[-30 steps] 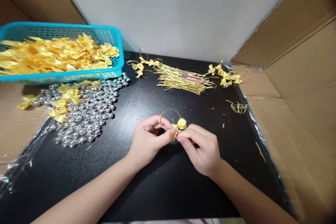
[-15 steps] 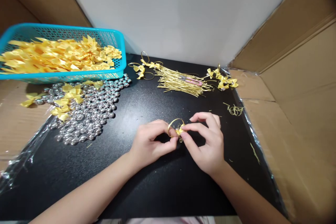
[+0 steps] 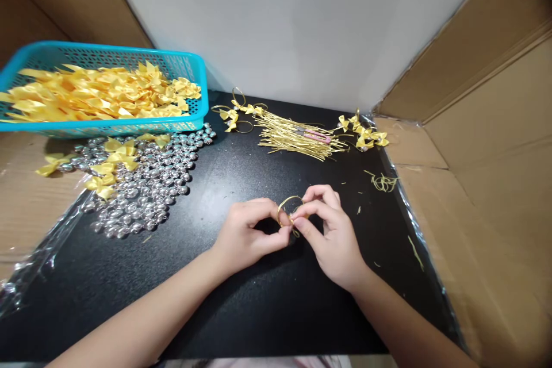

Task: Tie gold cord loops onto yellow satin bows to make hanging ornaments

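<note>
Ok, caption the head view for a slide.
Left hand and right hand hold a gold loop over a black table, silver beads and a blue basket of yellow bows at left.

Looks like you've got a little craft workspace there, set up for making small stuff by hand. Your black worktop [image 3: 259,322] runs back to a plain pale wall [image 3: 280,23], and you've got cardboard [image 3: 487,155] boxing in both sides. The supplies kinda give it away: a blue basket [image 3: 103,126] heaped with yellow bows [image 3: 107,92], a spread of silver beads [image 3: 146,184], a bundle of gold strips [image 3: 282,142] with pink-handled snips [image 3: 318,137] on top, plus thin scraps [image 3: 383,181] off to your right. Can't tell if it's in your home or a proper workshop, though.
</note>
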Demonstrator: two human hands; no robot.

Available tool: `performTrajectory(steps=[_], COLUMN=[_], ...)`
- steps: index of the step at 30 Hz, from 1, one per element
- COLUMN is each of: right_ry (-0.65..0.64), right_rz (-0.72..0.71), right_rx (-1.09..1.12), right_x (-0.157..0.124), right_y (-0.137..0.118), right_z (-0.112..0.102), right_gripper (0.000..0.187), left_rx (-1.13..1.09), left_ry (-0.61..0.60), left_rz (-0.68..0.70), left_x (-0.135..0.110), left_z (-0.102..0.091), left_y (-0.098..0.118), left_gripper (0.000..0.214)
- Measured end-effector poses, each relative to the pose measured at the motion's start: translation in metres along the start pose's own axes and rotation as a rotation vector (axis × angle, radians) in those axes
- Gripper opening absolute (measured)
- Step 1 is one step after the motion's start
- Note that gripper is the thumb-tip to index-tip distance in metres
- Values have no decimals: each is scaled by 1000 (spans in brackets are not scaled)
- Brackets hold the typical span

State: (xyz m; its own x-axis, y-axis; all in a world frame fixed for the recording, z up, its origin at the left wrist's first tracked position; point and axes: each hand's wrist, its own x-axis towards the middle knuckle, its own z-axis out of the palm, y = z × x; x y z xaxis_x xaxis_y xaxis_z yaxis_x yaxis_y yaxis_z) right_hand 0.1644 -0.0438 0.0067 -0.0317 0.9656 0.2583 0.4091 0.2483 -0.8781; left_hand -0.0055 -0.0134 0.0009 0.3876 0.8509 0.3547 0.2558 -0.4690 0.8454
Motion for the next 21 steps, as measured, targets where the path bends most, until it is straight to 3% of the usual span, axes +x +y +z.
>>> performTrajectory(steps=[6, 13, 21], right_ry=[22, 147, 88], right_rz=[12, 36, 206], right_rx=[258, 496, 632], right_x=[2, 6, 10], right_y=[7, 6, -3], right_z=[-1, -7, -10], right_gripper=[10, 9, 8], left_rx=[-167, -201, -162], left_ry=[-85, -187, -202], left_rz=[-178, -241, -224], left_x=[2, 1, 2], left_z=[-1, 3, 2], left_y=[2, -3, -8], left_gripper=[10, 7, 7])
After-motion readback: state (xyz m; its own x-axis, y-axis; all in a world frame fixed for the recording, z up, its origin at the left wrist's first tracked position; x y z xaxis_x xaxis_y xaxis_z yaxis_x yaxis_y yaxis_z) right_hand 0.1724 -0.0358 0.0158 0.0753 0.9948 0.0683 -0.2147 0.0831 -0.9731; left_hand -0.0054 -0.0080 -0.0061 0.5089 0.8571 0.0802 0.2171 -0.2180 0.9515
